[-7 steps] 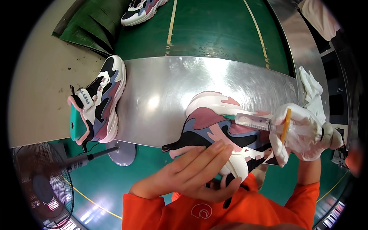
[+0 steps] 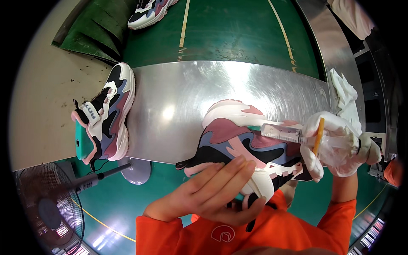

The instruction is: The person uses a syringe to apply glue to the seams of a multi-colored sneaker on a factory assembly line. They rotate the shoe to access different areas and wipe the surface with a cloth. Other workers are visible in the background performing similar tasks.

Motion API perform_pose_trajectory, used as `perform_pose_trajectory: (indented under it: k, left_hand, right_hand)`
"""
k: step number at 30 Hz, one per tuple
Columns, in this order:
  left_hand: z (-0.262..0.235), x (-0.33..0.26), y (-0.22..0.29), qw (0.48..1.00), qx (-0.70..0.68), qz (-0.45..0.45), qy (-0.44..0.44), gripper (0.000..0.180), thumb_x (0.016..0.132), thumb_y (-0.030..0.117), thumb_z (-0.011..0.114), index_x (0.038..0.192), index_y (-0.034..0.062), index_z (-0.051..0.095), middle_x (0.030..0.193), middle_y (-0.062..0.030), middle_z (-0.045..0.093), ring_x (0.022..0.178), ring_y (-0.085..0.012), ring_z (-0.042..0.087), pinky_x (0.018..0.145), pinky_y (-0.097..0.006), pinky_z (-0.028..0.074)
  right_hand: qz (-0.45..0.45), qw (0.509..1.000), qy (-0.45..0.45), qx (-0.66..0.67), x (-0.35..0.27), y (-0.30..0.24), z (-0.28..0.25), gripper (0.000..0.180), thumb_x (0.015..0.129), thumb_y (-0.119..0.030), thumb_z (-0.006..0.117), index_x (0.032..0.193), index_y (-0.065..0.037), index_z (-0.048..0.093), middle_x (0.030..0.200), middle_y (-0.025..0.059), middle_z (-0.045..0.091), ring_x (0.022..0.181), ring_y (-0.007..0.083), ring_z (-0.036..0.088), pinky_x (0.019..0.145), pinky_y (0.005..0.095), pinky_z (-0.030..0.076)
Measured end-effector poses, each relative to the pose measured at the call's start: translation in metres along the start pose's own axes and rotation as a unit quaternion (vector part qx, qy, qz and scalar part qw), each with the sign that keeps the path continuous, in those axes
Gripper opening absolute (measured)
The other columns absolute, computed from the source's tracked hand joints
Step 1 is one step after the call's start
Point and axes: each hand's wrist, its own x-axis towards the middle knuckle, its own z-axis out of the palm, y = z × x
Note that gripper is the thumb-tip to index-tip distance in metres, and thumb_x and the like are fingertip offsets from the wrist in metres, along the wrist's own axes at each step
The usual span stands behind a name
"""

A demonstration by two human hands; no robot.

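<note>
A multicoloured sneaker (image 2: 216,131) in pink, blue, black and white lies on its side at the near edge of the metal plate. My bare left hand (image 2: 221,189) is closed around its collar and white tongue, with the thumb below. In my white-gloved right hand (image 2: 338,144) is a clear syringe (image 2: 281,132) with an orange flange and a green tip. That tip points left, at the line where the upper meets the white sole; whether it touches cannot be told. A second sneaker (image 2: 114,114), with a green insert in its opening, rests at the plate's left end.
Beyond the metal plate (image 2: 170,85) runs a green belt (image 2: 233,29) carrying another sneaker (image 2: 148,15). Green flaps (image 2: 91,32) hang at the far left. A crumpled white cloth (image 2: 345,95) lies on the right. A fan (image 2: 49,208) stands at the lower left.
The whole view has shifted slightly left. Relative to the sneaker, the syringe and my right hand sit a little farther right along the sole line. My left hand keeps its hold.
</note>
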Motion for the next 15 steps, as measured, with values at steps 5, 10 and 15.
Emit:
perform_pose_trajectory:
  k: [5, 10, 15]
  left_hand:
    - [-0.001, -0.001, 0.0, 1.0, 0.005, 0.002, -0.002, 0.053, 0.073, 0.044, 0.072, 0.11, 0.0062, 0.066, 0.116, -0.0047, 0.065, 0.107, -0.0188, 0.06, 0.077, -0.029, 0.048]
    - [0.002, -0.005, 0.0, 1.0, 0.021, 0.015, 0.005, 0.051, 0.075, 0.045, 0.069, 0.109, 0.0068, 0.066, 0.117, -0.005, 0.065, 0.106, -0.0199, 0.06, 0.078, -0.03, 0.046]
    - [0.004, -0.005, 0.0, 1.0, 0.019, 0.017, 0.012, 0.047, 0.077, 0.043, 0.067, 0.108, 0.0084, 0.066, 0.116, -0.0059, 0.065, 0.104, -0.0212, 0.061, 0.078, -0.031, 0.045]
  right_hand:
    - [0.118, 0.993, 0.024, -0.01, 0.0, -0.019, -0.007, 0.105, 0.07, -0.073, 0.067, 0.133, 0.008, 0.041, 0.118, 0.0269, 0.049, 0.077, 0.025, 0.063, 0.065, 0.0281, 0.055]
    - [-0.004, 0.996, 0.057, -0.064, 0.013, -0.012, 0.01, 0.098, 0.067, -0.072, 0.067, 0.111, 0.013, 0.048, 0.089, 0.0216, 0.056, 0.051, 0.0239, 0.06, 0.04, 0.0276, 0.048]
    - [-0.01, 0.987, 0.143, -0.07, 0.001, -0.015, 0.015, 0.088, 0.074, -0.065, 0.066, 0.108, 0.014, 0.049, 0.086, 0.0216, 0.057, 0.048, 0.0246, 0.06, 0.037, 0.028, 0.048]
